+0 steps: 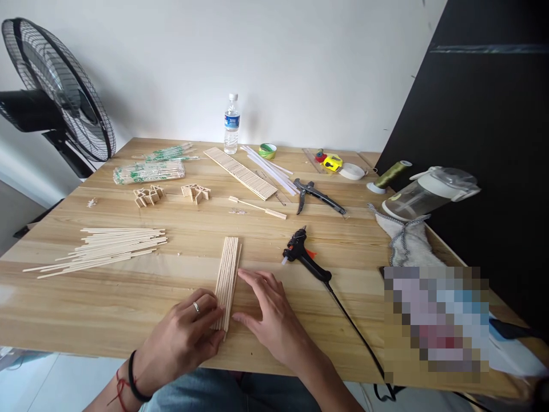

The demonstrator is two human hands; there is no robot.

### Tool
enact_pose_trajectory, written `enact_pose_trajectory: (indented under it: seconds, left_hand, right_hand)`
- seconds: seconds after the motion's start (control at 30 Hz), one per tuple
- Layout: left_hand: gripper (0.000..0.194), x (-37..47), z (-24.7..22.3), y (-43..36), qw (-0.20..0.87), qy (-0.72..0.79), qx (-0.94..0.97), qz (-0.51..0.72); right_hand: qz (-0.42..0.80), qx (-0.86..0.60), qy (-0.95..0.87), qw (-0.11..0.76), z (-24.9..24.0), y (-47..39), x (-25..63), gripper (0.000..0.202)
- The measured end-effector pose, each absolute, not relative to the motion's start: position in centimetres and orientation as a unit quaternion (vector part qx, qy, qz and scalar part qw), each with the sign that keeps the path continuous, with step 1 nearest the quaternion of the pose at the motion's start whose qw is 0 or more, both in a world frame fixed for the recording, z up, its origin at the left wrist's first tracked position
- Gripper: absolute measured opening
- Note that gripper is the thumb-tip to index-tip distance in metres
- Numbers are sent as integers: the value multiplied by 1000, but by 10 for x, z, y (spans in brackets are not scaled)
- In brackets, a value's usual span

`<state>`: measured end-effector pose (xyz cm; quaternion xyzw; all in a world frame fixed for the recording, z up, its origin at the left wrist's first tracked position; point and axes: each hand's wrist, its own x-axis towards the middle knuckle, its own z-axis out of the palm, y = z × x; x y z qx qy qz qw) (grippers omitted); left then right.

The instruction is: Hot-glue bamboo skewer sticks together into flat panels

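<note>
A row of thin wooden sticks (pixel 227 257) lies side by side on the table in front of me. One stick (pixel 234 292) at its right edge sits slightly out of line, lower than the others. My left hand (pixel 189 326), with a ring on it, is closed at the near end of the row, thumb and fingers pinching that stick's lower end. Thumb and fingers apart, my right hand (pixel 268 309) rests along the right side, its index fingertip touching or almost touching the outer stick. Loose sticks (pixel 115 243) are spread out to the left.
A black glue gun (pixel 304 254) lies right of the row, its cable trailing to the near edge. Behind are a stick panel (pixel 240 173), pliers-like cutters (pixel 319 194), bagged sticks (pixel 150 170) and a water bottle (pixel 231 126). A tumbler (pixel 429 191) and cloth (pixel 405 237) are rightward.
</note>
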<state>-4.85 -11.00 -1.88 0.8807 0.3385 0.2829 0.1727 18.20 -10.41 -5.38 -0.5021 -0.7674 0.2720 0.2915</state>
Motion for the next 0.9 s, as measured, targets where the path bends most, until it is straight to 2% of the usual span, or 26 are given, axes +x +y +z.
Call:
enact_pose_trajectory:
  seconds: [0.9]
  left_hand:
    - [18, -63, -7, -96, 184, 301, 905, 238]
  right_hand:
    - [257, -495, -774, 298, -47, -93, 174, 90]
